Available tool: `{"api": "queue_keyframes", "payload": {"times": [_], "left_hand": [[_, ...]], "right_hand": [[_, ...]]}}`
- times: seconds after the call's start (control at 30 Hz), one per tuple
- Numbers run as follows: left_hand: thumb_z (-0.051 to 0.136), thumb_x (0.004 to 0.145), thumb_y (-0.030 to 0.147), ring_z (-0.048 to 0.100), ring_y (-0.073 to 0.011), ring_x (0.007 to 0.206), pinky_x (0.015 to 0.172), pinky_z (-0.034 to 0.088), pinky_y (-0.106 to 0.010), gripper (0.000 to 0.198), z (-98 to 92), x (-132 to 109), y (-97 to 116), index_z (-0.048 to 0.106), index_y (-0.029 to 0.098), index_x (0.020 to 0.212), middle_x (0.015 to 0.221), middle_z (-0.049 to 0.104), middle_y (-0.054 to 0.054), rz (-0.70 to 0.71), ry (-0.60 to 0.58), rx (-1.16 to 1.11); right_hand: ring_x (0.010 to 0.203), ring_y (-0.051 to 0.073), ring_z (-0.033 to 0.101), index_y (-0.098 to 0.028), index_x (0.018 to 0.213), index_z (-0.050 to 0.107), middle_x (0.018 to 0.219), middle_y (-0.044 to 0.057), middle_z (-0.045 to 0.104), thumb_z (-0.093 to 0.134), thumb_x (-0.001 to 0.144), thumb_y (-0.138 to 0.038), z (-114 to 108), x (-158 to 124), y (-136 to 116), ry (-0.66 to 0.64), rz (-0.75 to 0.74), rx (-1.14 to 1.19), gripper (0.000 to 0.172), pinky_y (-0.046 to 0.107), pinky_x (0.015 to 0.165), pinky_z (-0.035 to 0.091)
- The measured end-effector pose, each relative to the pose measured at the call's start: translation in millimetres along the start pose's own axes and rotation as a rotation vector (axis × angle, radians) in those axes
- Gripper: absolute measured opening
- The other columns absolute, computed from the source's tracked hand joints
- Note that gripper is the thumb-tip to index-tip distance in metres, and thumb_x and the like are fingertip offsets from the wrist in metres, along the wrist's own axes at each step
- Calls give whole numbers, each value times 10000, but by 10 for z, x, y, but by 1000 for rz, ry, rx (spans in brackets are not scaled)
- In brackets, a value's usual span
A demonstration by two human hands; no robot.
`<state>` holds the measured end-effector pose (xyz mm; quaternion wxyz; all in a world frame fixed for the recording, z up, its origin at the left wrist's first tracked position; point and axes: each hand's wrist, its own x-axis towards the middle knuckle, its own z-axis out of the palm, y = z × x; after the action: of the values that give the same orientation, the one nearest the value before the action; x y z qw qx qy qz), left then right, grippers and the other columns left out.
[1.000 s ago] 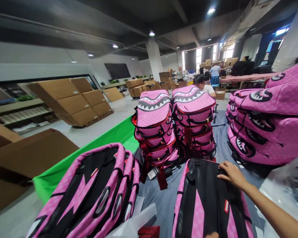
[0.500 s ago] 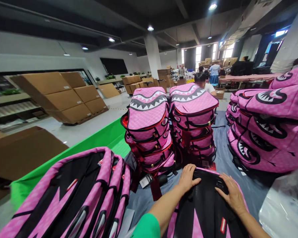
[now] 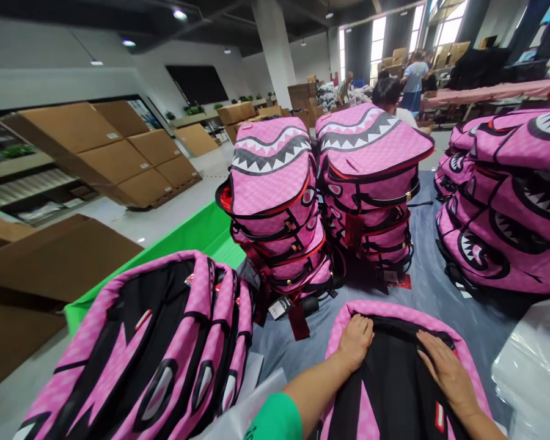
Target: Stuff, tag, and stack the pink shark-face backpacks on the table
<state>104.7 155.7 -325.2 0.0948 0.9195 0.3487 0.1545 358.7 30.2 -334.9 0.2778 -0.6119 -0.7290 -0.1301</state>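
Room left only along the gray sheet [image 3: 444, 305] beyond the flat pink backpack [image 3: 396, 308] at bottom center; way blocked at upper center by stacked backpacks [image 3: 272, 180], at lower left by a backpack pile [image 3: 151, 342], at lower right by clear plastic [image 3: 531, 373].

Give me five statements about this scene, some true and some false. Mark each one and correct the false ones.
The left hand and the right hand lie open on a pink backpack. True.

The left arm's sleeve is green. True.

The right hand grips a red tag. False: it lies flat on the backpack.

The two stacks ahead are plain black backpacks. False: the left stack and the right stack are pink, with shark-tooth mouths on top.

A person's head shows behind the right stack. True.
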Motion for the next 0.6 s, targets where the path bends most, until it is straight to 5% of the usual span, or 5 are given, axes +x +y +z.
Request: {"api": "queue_keyframes", "payload": {"times": [0.13,0.27,0.33,0.43,0.6], "left_hand": [[581,961,291,679,-306,1010,969,564,-483,224,50,413,-46,697,115,1039,996,718,-149,-60,-146,-2],[554,974,362,658,-361,1101,1012,522,-526,368,-101,669,66,696,69,1144,1095,713,-209,-131,-232,6],[566,959,499,570,-416,1286,1096,452,-577,582,-232,607,242,628,46,1319,1311,644,-265,-135,-240,-4],[505,913,720,239,-459,1537,1202,232,-695,892,-381,338,558,366,146,1581,1653,288,-247,-26,-302,-169],[515,893,761,44,-462,1570,1204,111,-735,857,-461,19,758,246,382,1613,1720,46,-154,-12,-404,-387]], "right_hand": [[980,287,735,-200,1190,722,1100,113,777,327,1057,-492,170,267,144,-308,152,-108,508,441,882,592],[873,313,712,-171,1094,721,947,157,740,268,1055,-502,262,539,177,-381,203,-208,563,452,780,563],[848,311,699,-187,1049,711,901,146,721,277,1051,-499,269,622,148,-386,201,-238,535,433,736,541],[845,319,687,-187,1025,698,886,147,711,311,1050,-475,242,698,94,-390,201,-282,484,427,718,516],[799,352,678,-114,1011,711,860,200,707,421,1022,-348,112,870,-18,-413,211,-312,373,446,681,500]]}}
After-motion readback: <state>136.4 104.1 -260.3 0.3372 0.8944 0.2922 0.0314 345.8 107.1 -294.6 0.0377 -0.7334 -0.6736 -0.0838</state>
